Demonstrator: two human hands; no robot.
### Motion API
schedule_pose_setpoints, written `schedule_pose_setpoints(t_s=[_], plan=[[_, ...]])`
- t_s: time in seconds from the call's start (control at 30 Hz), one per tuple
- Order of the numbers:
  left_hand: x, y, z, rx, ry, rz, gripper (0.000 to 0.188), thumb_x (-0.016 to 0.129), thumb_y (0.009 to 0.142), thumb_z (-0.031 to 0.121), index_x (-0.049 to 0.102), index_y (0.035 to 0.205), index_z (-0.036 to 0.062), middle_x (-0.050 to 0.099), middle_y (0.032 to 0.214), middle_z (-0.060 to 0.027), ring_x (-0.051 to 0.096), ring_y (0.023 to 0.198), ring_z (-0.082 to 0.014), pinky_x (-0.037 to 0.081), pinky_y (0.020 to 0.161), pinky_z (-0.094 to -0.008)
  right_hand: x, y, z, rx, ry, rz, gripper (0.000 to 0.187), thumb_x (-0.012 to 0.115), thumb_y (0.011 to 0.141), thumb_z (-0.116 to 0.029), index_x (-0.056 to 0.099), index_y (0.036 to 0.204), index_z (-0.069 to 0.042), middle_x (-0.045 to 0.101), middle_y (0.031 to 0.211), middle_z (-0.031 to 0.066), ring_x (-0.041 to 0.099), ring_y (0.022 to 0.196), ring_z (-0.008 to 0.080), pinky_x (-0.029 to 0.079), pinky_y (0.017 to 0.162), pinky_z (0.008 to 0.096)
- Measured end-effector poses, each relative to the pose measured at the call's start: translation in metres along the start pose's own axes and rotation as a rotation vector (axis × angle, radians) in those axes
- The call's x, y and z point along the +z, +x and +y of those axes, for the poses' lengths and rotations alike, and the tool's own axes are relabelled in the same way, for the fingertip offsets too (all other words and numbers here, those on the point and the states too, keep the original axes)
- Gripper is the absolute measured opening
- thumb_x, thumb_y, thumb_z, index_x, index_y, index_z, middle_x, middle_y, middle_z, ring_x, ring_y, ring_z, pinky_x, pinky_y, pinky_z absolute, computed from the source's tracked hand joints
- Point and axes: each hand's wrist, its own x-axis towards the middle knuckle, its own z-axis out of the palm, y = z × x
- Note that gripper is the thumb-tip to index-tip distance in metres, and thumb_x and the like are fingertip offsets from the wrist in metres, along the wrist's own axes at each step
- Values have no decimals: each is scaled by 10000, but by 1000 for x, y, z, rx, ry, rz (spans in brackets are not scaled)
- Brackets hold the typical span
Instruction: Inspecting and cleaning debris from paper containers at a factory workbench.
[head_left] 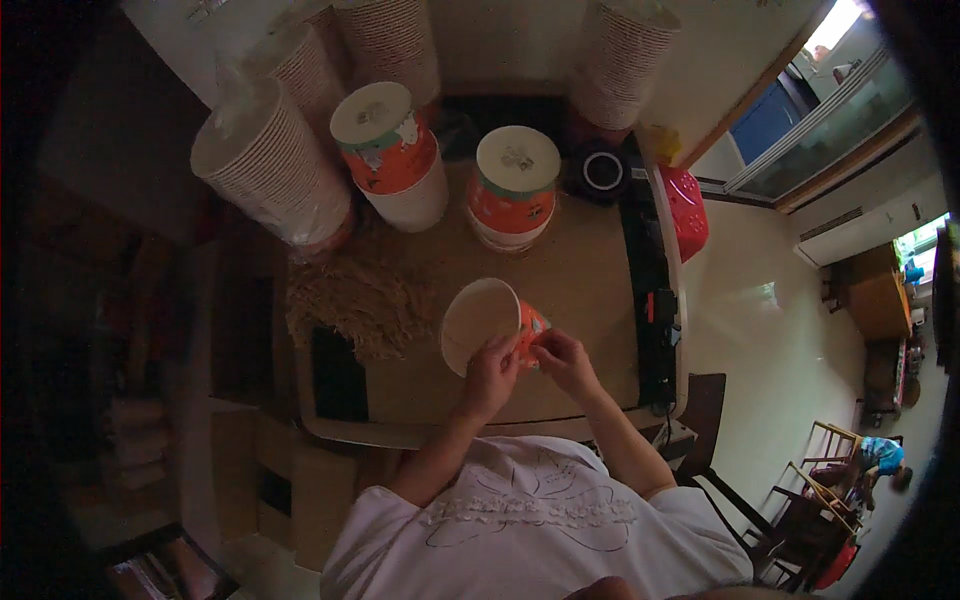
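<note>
The tilted tub is held near its rim by the left hand; whether it is gripped by the right hand cannot be told. Light pressure is advised.

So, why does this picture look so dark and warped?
In the head view, the wide lens leaves black corners and likely makes the tall cup stacks seem to splay outward; in the head view, the left side is murky, while the floor at right carries a small glare; in the head view, the hand-held cup is dim but distinguishable.
</note>
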Motion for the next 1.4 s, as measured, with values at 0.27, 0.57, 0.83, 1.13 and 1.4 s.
schedule_pose_setpoints(t_s=[0.27,0.57,0.83,1.13,1.4], plan=[[-4,3,11,25,-107,11,170,605,731,29,608,901,30,574,804,-91,574,715,-214,465,601,-294,0,-3,5,-59,305,-116,155,559,819,-121,556,939,-24,584,854,25,542,791,100,448,722,243],[-3,6,0,106,-41,0,89,581,746,44,582,833,30,552,792,-89,561,706,-232,457,597,-311,2,-7,-3,33,249,-97,181,566,815,-133,549,956,-21,575,856,23,538,767,99,454,686,245],[-2,5,2,206,130,-10,50,519,791,85,509,806,38,519,766,-113,525,703,-295,433,599,-383,9,-6,-2,-29,304,-68,138,562,815,-131,527,898,-25,558,818,24,536,741,95,454,652,224],[-4,4,6,247,118,-15,90,527,784,116,481,781,38,513,763,-107,516,730,-289,440,611,-387,4,-7,5,-99,127,-32,137,556,815,-112,534,903,-9,568,790,34,530,701,95,441,630,223],[-2,5,-2,264,203,-68,88,515,775,100,475,810,30,507,798,-121,510,773,-297,436,642,-404,5,-7,7,-107,44,-22,128,574,780,-25,542,903,-6,565,776,18,526,708,78,445,630,209]])
